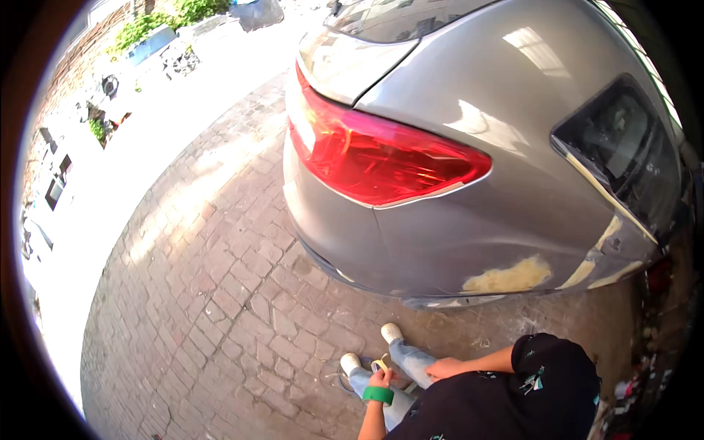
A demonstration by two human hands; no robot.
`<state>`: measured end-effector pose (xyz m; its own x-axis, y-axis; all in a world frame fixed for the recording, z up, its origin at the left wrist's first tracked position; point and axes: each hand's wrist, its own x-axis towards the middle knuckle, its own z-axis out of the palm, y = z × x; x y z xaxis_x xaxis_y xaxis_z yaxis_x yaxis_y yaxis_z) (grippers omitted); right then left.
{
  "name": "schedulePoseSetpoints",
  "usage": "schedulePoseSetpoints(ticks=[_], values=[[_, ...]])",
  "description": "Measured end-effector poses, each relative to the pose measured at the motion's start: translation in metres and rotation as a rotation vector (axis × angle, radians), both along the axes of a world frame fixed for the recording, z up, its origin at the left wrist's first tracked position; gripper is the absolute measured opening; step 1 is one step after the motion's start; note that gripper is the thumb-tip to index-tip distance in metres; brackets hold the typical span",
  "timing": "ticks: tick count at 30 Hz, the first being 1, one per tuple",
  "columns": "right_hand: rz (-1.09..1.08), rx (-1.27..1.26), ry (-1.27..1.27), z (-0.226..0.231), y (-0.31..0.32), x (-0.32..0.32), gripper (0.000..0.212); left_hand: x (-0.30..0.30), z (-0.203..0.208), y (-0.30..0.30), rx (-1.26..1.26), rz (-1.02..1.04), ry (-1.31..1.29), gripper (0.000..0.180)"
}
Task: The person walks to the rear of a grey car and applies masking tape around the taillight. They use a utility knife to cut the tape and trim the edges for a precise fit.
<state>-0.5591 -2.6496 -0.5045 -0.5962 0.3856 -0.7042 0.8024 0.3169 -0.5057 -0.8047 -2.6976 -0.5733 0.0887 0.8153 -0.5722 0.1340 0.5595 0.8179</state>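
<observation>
My left hand, with a green band on the wrist, is closed on a small pale loop-shaped object above my left shoe. The object is too small to identify. My right hand rests on my jeans-clad right leg and holds nothing that I can see. I am crouched low in a black T-shirt. In front of me is the rear corner of a grey car with a red tail lamp. A beige filler patch sits low on its body.
Brick paving spreads to the left and under my white shoes. Beyond it lies a sunlit pale strip with plants and clutter along a wall at the far left. Dark clutter lines the right edge beside the car's dark window.
</observation>
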Motion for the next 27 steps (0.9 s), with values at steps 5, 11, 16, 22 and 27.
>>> schedulePoseSetpoints(ticks=[5, 11, 16, 22, 27], values=[[-0.441, 0.186, 0.009, 0.059, -0.033, 0.034, 0.022, -0.020, 0.094, 0.059, 0.229, 0.123, -0.445, 0.025], [-1.212, 0.384, 0.085, 0.068, -0.137, 0.081, 0.023, -0.078, 0.145, 0.082, 0.348, -0.379, -0.219, 0.025], [-1.966, 0.544, -0.203, 0.111, -0.232, 0.134, 0.017, -0.004, 0.150, 0.110, 0.206, -0.327, -0.108, 0.029], [-2.447, 0.609, -0.430, 0.093, -0.331, 0.219, 0.014, 0.187, 0.245, 0.121, 0.541, -0.937, -0.105, 0.033], [-2.622, 0.621, -0.465, 0.075, -0.386, 0.343, 0.013, 0.352, 0.245, 0.101, 0.484, -1.047, -0.151, 0.032]])
